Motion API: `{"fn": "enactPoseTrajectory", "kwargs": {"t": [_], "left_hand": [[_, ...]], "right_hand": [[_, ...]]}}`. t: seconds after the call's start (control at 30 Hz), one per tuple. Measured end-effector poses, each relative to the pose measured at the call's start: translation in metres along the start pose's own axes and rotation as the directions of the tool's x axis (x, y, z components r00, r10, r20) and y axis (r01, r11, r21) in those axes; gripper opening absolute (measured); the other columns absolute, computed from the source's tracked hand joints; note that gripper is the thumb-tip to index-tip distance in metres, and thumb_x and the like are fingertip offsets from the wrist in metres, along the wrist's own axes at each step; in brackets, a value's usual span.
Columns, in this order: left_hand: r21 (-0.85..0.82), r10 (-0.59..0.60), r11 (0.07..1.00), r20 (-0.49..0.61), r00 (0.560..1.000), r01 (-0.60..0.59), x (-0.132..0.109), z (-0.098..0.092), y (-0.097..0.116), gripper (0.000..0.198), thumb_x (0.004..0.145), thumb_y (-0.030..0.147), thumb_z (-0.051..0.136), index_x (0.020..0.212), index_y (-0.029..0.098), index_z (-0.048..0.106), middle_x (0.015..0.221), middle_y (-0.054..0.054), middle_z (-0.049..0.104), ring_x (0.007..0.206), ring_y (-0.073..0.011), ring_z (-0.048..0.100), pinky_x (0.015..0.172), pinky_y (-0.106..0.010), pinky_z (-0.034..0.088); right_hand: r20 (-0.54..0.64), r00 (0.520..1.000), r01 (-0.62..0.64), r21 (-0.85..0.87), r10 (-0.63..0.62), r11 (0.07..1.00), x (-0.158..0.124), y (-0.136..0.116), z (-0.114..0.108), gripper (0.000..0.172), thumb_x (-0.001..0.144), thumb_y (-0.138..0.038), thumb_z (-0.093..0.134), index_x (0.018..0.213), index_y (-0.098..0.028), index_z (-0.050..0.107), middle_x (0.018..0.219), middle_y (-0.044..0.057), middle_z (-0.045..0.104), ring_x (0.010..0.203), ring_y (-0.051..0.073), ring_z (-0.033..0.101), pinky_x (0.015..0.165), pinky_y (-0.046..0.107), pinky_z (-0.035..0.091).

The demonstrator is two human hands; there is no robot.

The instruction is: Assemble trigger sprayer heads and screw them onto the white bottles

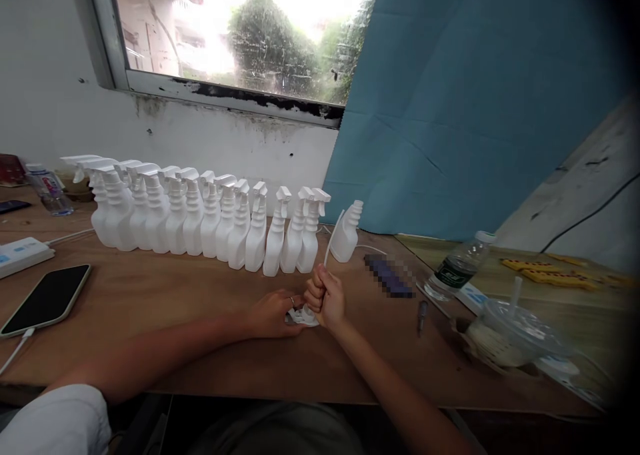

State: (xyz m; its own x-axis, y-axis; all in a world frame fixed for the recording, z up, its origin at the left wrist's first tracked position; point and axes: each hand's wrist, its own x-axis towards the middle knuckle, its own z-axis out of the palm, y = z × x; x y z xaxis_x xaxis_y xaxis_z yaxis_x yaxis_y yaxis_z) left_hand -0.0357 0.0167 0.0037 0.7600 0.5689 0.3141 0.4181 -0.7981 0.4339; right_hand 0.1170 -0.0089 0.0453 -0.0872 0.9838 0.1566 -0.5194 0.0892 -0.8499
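My left hand [276, 314] is closed on a white trigger spray head [303, 317], pressing it to the tabletop; much of that part is hidden by the fingers. Just right of it, my right hand [327, 298] makes a fist around a thin white dip tube [332, 240], whose free end sticks up above the thumb. The tube's lower end is covered by the hand. Behind the fist stands a white bottle [346, 235] with a bare neck and no spray head on it. A long row of white spray bottles [239, 235] with trigger heads fitted stands left of it.
A phone [47, 298] and a power strip [23, 255] lie at left, near a clear bottle [50, 190]. To the right are a pixelated dark item [389, 275], a small pointed tool [423, 316], a water bottle [459, 266] and a lidded cup with straw [515, 335].
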Motion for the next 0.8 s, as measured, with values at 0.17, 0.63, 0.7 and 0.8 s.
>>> {"fn": "enactPoseTrajectory", "kwargs": {"t": [0.17,0.63,0.7,0.8], "left_hand": [[-0.012,-0.005,1.000,0.006,1.000,0.005,0.001,0.001,-0.001,0.023,0.077,0.037,0.066,0.092,0.019,0.062,0.091,-0.005,0.065,0.089,-0.0230,0.061,0.082,-0.031,0.048],[-0.264,0.013,0.965,0.031,0.999,-0.004,0.021,-0.014,0.043,0.044,0.078,0.042,0.069,0.116,0.022,0.062,0.098,0.000,0.070,0.085,-0.0167,0.066,0.077,-0.023,0.050],[-0.376,0.040,0.927,0.068,0.997,-0.012,0.044,-0.015,0.065,0.042,0.078,0.044,0.070,0.112,0.020,0.064,0.097,0.000,0.070,0.084,-0.0158,0.067,0.076,-0.022,0.049],[-0.434,0.202,0.891,0.116,0.972,-0.134,0.082,-0.017,0.097,0.026,0.080,0.042,0.068,0.092,0.019,0.066,0.096,0.001,0.070,0.089,-0.0166,0.067,0.081,-0.022,0.048]], "right_hand": [[0.000,1.000,-0.008,-0.064,0.008,0.998,0.000,0.006,-0.001,0.057,0.074,-0.059,0.071,0.056,-0.022,0.032,0.043,-0.013,0.020,0.033,0.002,0.009,0.029,0.014,0.007],[0.237,0.763,0.534,-0.755,-0.601,0.380,-0.084,-0.038,-0.060,0.064,0.088,-0.021,0.058,0.144,-0.038,0.033,0.149,0.008,0.036,0.129,0.031,0.048,0.102,0.052,0.043],[0.441,0.733,0.488,-0.871,-0.519,-0.051,-0.101,-0.050,-0.089,0.062,0.084,-0.015,0.059,0.139,-0.039,0.044,0.150,0.006,0.038,0.133,0.033,0.043,0.103,0.052,0.042],[0.567,0.708,0.419,-0.817,-0.422,-0.395,-0.115,-0.069,-0.133,0.048,0.084,-0.017,0.056,0.126,-0.039,0.060,0.138,0.004,0.054,0.126,0.034,0.050,0.097,0.049,0.045]]}}
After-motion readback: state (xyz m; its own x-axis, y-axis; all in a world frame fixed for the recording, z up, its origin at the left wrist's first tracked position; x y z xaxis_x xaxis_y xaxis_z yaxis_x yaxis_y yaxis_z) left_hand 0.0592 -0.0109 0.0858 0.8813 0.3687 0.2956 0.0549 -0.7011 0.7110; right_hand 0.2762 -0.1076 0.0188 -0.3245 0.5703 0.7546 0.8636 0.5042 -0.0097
